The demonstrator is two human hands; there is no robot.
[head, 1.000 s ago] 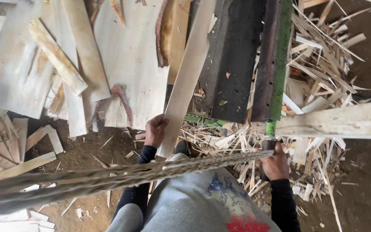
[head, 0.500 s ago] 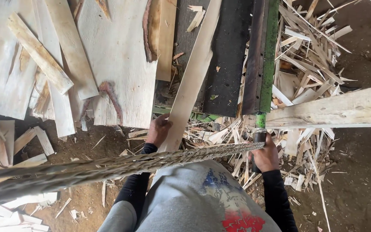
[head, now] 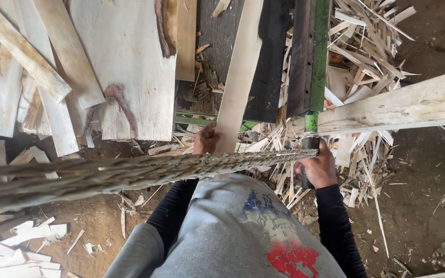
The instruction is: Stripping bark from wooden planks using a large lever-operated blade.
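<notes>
Since prev frame both hands shifted slightly toward 12 o'clock w/ the plank. Left hand [head: 205,139] grips plank [head: 239,77] near end, plank running to 12. Right hand [head: 316,167] wraps green lever handle [head: 311,128], at 3 o'clock of plank.

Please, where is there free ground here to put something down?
Bare dirt lies at the far right, below the thick beam and right of the right hand. A smaller patch sits low on the left, under the rope. Between the hands, around the narrow board in the left hand, splinters crowd the ground.
</notes>
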